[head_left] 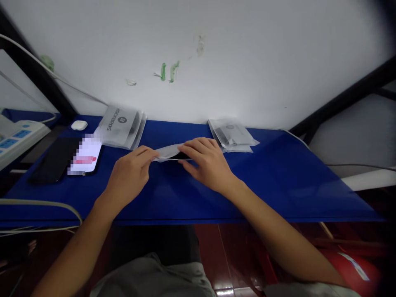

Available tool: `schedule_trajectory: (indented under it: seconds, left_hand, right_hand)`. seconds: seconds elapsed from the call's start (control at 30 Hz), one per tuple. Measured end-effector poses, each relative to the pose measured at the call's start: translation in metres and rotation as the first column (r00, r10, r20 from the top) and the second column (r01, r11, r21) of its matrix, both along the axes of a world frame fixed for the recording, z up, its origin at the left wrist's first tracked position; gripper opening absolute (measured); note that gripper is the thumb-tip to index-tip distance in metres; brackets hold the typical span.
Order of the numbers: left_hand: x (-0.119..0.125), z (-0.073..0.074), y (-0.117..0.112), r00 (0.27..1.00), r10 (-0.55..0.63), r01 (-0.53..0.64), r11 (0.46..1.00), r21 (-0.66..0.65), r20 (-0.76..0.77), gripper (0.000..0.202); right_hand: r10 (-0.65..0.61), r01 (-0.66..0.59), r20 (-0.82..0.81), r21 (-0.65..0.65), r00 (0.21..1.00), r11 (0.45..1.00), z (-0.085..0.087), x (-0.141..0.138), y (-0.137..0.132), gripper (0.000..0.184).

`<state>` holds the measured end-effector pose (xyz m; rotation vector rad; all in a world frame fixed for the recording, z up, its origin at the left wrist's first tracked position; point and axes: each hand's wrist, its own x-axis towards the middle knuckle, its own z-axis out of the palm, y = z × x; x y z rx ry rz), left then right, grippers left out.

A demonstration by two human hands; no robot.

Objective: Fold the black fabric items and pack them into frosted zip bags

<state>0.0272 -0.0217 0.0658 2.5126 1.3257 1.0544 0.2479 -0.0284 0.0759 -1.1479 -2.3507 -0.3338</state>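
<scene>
A frosted translucent plastic bag (168, 152) is held above the blue tabletop, its mouth gaping toward me. My left hand (131, 170) pinches the bag's left corner between thumb and fingers. At the right side, my right hand (208, 163) grips the bag, fingers over the top and thumb below. Something dark (183, 156) shows in the opening beside the right fingers; its kind cannot be made out. Behind the right hand lies a pile of similar frosted bags (233, 134) with dark contents. Another stack of bags (122, 128), printed ROCKBROS, lies behind the left hand.
On the left of the blue table (278, 181) are a lit phone (86, 154), a black phone-like slab (54, 161) and a white earbud case (79, 125). A power strip (21, 138) sits farther left. Cables (40, 202) cross the left front edge. A white wall (247, 62) rises behind.
</scene>
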Motion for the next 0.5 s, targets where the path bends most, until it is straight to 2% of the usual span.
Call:
schedule_trajectory:
  seconds: [0.07, 0.17, 0.37, 0.5]
  left_hand:
    - [0.000, 0.000, 0.000, 1.000, -0.007, 0.006, 1.000, 0.020, 0.026, 0.023]
    - [0.002, -0.002, 0.001, 0.996, 0.002, -0.006, 0.999, 0.052, 0.090, 0.020]
    - [0.002, -0.009, 0.003, 0.953, 0.121, -0.146, 0.987, 0.069, 0.279, 0.013]
    - [0.002, -0.009, 0.002, 0.958, 0.085, -0.124, 0.984, 0.128, 0.275, 0.016]
  right_hand:
    - [0.017, -0.016, 0.007, -0.067, 1.000, 0.998, 0.002, 0.001, 0.003, 0.019]
    - [0.017, -0.020, -0.028, -0.115, 0.999, 0.993, 0.005, 0.003, 0.005, 0.022]
    - [0.014, -0.031, -0.107, -0.163, 0.994, 0.986, 0.015, 0.005, 0.008, 0.023]
    - [0.018, -0.040, -0.126, -0.177, 0.992, 0.983, 0.019, 0.006, 0.009, 0.020]
